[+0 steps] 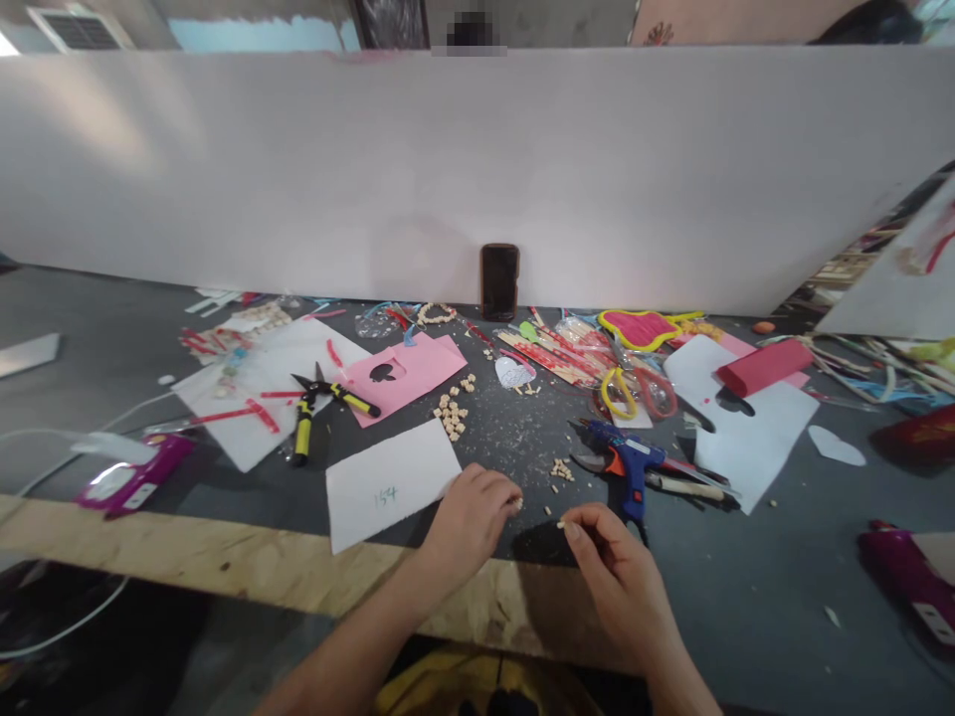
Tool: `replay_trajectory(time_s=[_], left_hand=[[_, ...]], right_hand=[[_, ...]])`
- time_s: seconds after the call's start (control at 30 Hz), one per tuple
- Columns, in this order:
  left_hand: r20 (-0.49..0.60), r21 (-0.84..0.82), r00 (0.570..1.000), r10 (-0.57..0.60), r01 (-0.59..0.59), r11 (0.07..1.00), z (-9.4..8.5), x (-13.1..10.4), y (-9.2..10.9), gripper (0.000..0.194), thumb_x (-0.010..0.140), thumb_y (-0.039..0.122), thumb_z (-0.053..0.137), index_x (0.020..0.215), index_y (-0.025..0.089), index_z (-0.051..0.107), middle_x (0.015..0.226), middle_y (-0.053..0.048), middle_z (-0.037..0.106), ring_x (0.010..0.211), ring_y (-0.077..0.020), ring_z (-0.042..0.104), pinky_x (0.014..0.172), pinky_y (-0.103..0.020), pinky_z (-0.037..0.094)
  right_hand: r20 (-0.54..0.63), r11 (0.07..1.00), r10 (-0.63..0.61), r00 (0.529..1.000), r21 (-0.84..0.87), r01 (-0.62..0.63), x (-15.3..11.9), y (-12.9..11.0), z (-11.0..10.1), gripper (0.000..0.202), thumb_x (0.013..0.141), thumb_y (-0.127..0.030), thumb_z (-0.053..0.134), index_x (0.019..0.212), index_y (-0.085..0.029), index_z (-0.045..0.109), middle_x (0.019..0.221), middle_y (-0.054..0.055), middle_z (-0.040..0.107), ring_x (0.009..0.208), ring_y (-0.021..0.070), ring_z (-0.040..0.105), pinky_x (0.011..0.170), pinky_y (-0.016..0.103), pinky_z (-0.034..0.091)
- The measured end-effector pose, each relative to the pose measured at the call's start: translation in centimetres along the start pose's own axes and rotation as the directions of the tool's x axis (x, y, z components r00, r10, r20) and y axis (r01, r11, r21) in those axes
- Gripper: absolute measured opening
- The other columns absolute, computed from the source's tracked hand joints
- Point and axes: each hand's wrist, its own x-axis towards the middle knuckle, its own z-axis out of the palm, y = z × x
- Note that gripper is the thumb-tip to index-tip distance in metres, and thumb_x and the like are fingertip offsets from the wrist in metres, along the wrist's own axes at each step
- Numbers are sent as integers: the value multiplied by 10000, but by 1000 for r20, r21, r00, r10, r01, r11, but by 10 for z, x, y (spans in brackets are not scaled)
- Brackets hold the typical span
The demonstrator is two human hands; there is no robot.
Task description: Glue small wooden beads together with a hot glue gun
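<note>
My left hand [475, 517] is closed near the table's front edge, pinching a small pale wooden piece [517, 505] at its fingertips. To its right, my right hand [612, 562] pinches another tiny pale peg [561, 524] between thumb and forefinger. The two hands are apart. Beyond them lie a pile of small wooden pieces [452, 413] and a little heap of pegs [562, 468]. A white card with green writing [392, 487] lies beside my left hand. The blue glue gun [634, 459] rests just past my right hand.
Black-and-yellow pliers [303, 428], pink paper [440, 366], scissors [619, 393] and cut white paper [761, 438] lie across the dark table [716, 587]. A phone [499, 281] leans on the white board [448, 159]. Purple power strips [138, 475] sit at both sides.
</note>
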Motion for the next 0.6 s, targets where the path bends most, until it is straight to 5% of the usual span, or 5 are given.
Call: replay_trajectory(time_s=[0.2,0.4,0.6], left_hand=[[39,-370,983,-179,181,911,-12,-5,20,149,795,260,548,885,208,655,801,-21,651,720,-157,586,669,-241,432],[30,-451,976,-218,208,868,-13,-7,28,143,749,248,586,856,195,665,757,-3,646,663,-134,563,598,-207,412],[1,-505,973,-231,200,840,-11,-10,29,146,750,277,614,852,199,682,780,-16,655,686,-141,563,635,-214,427]], right_hand=[[-41,959,-249,968,-153,240,1,-4,5,99,879,-203,449,889,-209,547,839,55,584,797,176,565,712,293,464],[-49,892,-393,918,-263,367,-2,-9,5,117,856,-142,467,925,-205,536,836,58,577,769,163,576,678,285,477],[-45,872,-406,913,-319,372,-3,-13,4,109,848,-160,473,909,-210,549,819,59,600,733,159,592,646,275,489]])
